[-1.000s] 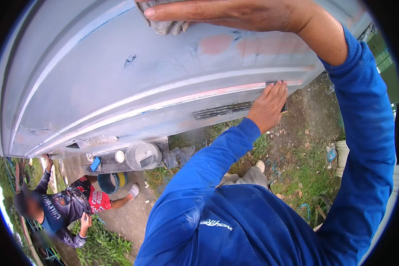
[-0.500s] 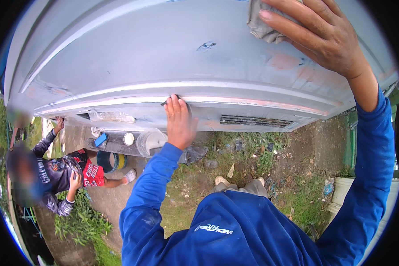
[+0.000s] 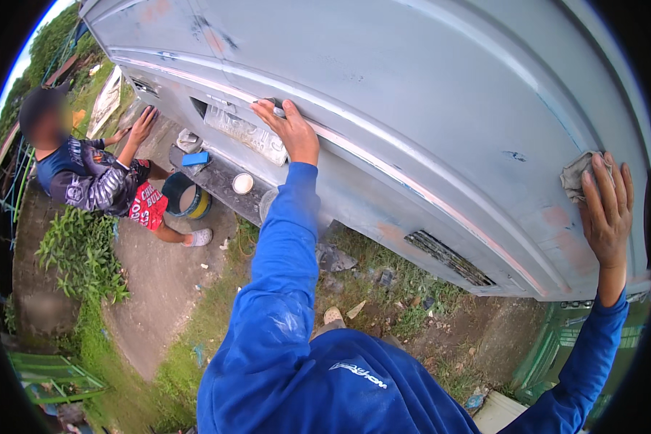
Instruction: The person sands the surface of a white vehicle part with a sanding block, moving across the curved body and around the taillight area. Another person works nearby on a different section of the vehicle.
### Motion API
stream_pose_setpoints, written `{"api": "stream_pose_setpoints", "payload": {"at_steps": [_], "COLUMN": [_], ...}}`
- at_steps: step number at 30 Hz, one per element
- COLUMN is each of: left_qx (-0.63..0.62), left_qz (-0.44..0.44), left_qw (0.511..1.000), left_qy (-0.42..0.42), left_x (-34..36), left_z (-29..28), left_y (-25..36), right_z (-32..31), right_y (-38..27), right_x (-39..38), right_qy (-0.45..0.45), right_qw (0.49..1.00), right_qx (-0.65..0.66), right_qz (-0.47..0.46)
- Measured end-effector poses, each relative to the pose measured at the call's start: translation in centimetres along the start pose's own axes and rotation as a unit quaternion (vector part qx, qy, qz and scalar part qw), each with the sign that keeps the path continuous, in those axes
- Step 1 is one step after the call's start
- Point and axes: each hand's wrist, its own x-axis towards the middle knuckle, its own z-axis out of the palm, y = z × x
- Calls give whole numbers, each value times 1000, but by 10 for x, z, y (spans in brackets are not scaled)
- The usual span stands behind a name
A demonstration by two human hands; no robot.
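Observation:
My left hand is on the raised ridge of a large grey body panel, its fingers closed on a dark piece of sandpaper that is mostly hidden. Pinkish bare streaks run along that ridge. Farther right, my right hand presses a crumpled grey rag against the panel, fingers stretched over the cloth's edge. Dark scuffs and pinkish patches mark the surface around both hands.
At the left a co-worker stands with hands raised beside the panel. Below the panel, a dark bench bears a blue block and a white tub. A dark bucket stands near it. A slatted vent is low on the panel.
My view has turned, so the panel now slants down to the right. My left hand has shifted left along the ridge. The rag is still under my right hand. The co-worker has straightened up.

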Motion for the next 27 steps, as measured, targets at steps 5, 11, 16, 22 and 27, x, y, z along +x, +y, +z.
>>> {"api": "stream_pose_setpoints", "payload": {"at_steps": [5, 11, 16, 22, 27], "left_qx": [66, 30, 42, -8, -57], "left_qz": [24, -2, 26, -31, 82], "left_qw": [997, 999, 999, 996, 993], "left_qy": [-43, 18, 0, 86, 57], "left_x": [-45, 120, 129, 241, 95], "left_z": [10, -41, -49, -95, -32], "left_y": [-13, -44, -73, -95, -43], "right_z": [8, 3, 6, 6, 8], "right_y": [2, 4, 8, 6, 5], "right_x": [14, -15, -17, -22, -20], "right_qy": [-45, -52, -63, -64, -52], "right_qw": [999, 997, 996, 996, 996], "right_qx": [-26, -51, -59, -59, -66], "right_qz": [-12, 8, 0, -5, -3]}}
